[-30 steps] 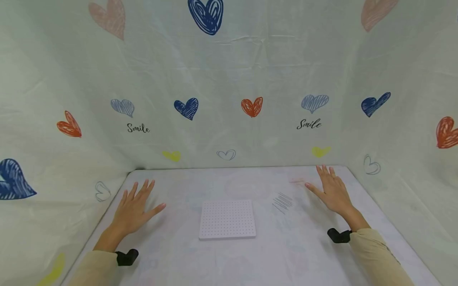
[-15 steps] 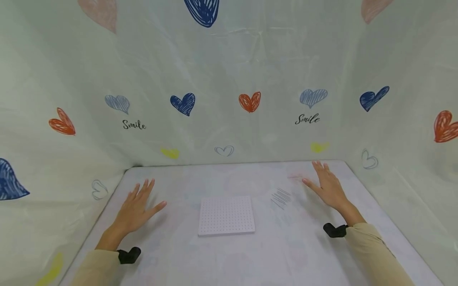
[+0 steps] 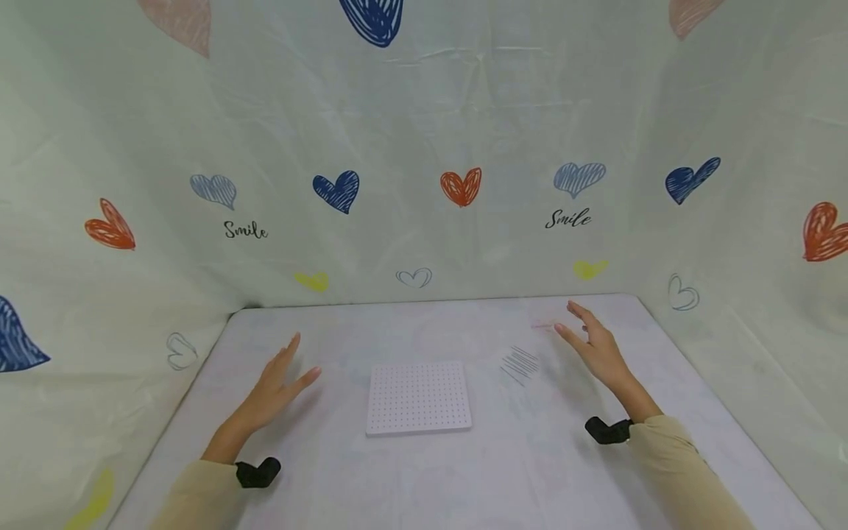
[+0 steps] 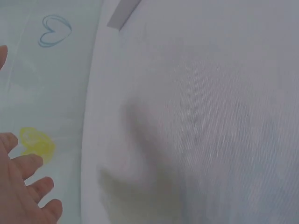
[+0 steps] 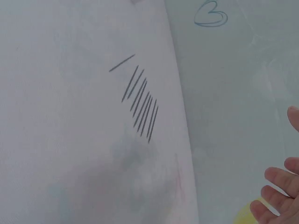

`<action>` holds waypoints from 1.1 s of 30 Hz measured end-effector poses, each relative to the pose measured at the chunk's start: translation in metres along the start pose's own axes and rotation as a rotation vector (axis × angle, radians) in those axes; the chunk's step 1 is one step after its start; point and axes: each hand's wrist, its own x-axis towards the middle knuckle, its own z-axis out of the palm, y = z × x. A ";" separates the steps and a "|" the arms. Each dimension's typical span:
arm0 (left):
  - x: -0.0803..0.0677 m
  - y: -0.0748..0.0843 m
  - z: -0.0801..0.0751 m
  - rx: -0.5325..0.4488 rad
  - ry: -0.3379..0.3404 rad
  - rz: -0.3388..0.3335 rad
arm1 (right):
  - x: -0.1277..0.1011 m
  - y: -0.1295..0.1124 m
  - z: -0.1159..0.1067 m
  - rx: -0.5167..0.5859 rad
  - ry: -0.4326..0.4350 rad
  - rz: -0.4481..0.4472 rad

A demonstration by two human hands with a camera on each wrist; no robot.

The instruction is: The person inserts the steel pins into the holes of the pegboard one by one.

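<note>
- The left hand [image 3: 274, 386] hovers over the bench [image 3: 424, 471] with its fingers straight and spread, thumb pointing toward the middle, holding nothing
- The right hand [image 3: 594, 344] is likewise empty, fingers extended and relaxed, raised above the far right part of the bench
- A white pegboard [image 3: 419, 397] dotted with small holes lies flat at the centre of the bench, between the two hands and apart from both
- A row of thin dark sticks [image 3: 520, 365] lies side by side just right of the pegboard, near the right hand but not touched by it; the right wrist view shows one stick [image 5: 122, 63] lying a little apart from the others
- Each wrist carries a black strap [image 3: 258, 472] at the cuff of a beige sleeve [image 3: 682, 471]
- A pale cloth backdrop [image 3: 424, 147] printed with coloured hearts and the word "Smile" walls in the bench on three sides
</note>
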 end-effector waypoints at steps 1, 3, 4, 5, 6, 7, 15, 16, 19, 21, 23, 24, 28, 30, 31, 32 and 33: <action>0.002 0.001 0.002 -0.035 -0.012 -0.004 | -0.001 -0.001 0.002 0.019 0.013 0.002; 0.004 0.003 0.007 -0.107 -0.035 -0.016 | -0.002 -0.003 0.005 0.054 0.030 0.010; 0.004 0.004 0.009 -0.137 -0.044 -0.021 | -0.002 -0.003 0.007 0.071 0.035 0.013; 0.005 0.005 0.011 -0.166 -0.051 -0.028 | -0.002 -0.004 0.008 0.091 0.038 0.018; 0.005 0.006 0.013 -0.193 -0.057 -0.034 | -0.002 -0.005 0.010 0.106 0.042 0.023; 0.004 0.007 0.015 -0.212 -0.060 -0.042 | -0.003 -0.005 0.011 0.114 0.046 0.027; 0.007 0.012 0.032 -0.276 -0.038 -0.058 | -0.007 -0.008 0.027 0.220 0.097 0.090; 0.008 0.013 0.035 -0.277 -0.030 -0.057 | -0.008 -0.009 0.029 0.242 0.096 0.093; 0.010 0.015 0.042 -0.301 -0.009 -0.037 | -0.010 -0.010 0.036 0.300 0.089 0.103; 0.013 0.016 0.048 -0.334 0.005 -0.014 | -0.011 -0.010 0.040 0.336 0.087 0.115; 0.015 0.018 0.053 -0.377 0.014 0.012 | -0.011 -0.009 0.044 0.358 0.083 0.131; 0.016 0.018 0.055 -0.393 0.014 0.021 | -0.011 -0.009 0.046 0.362 0.082 0.143; 0.018 0.020 0.065 -0.433 0.006 0.025 | -0.014 -0.007 0.055 0.356 0.064 0.196; 0.018 0.020 0.071 -0.429 0.006 0.010 | -0.016 -0.005 0.060 0.358 0.055 0.207; 0.019 0.020 0.074 -0.429 0.010 -0.002 | -0.017 -0.004 0.063 0.360 0.051 0.210; 0.019 0.021 0.077 -0.430 0.014 -0.012 | -0.017 -0.004 0.065 0.357 0.049 0.212; 0.019 0.022 0.079 -0.433 0.018 -0.021 | -0.018 -0.003 0.068 0.356 0.047 0.209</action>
